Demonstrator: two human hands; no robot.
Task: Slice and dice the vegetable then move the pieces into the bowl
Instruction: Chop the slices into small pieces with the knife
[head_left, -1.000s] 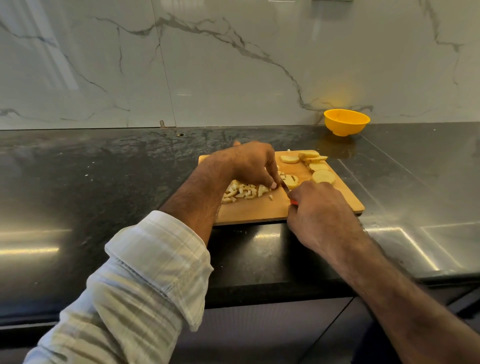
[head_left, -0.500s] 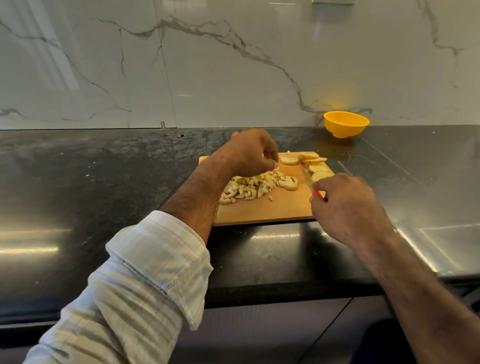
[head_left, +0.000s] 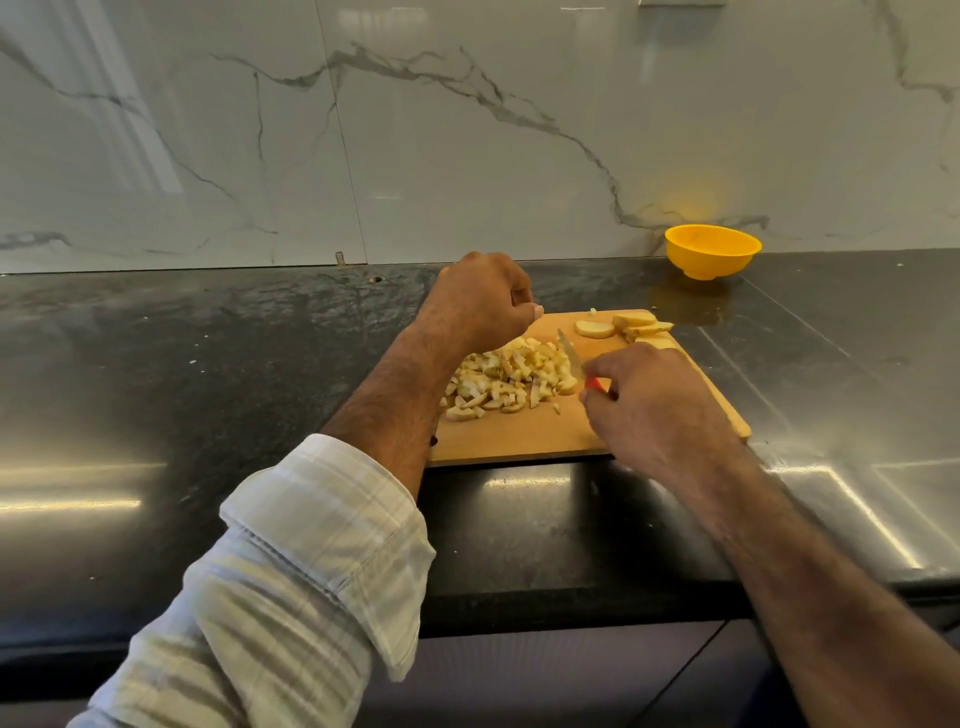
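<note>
Diced pile (head_left: 511, 376) sits mid-board, pale yellow bits heaped loosely, a few strays at its near edge. Slices (head_left: 623, 327), still whole rounds, lie at the far right corner of the board (head_left: 519, 436), apart from the pile; several overlap each other, one lies alone just left of them. Board is wood, flat on the dark counter (head_left: 208, 364), near edge close to the counter's front.

Knife (head_left: 569, 353): short blade, red handle, blade tip pointing away from the person, lying against the right side of the pile. Right hand (head_left: 654, 410) grips the handle, fingers curled round it, only a bit of red showing between thumb and forefinger. Hand covers the board's right-centre part.

Left hand (head_left: 480, 301) is raised above the far left of the board, over the pile's back edge, fingers curled in toward the palm, thumb tip near the forefinger. Cannot tell if it pinches a piece; nothing visible in it. Not touching the pile.

Bowl (head_left: 712, 251), yellow, upright, on the counter by the marble wall (head_left: 467, 130), beyond the board's far right corner, well apart from both hands. Inside not visible.

Left forearm has a rolled striped sleeve (head_left: 311, 545); right forearm bare.
</note>
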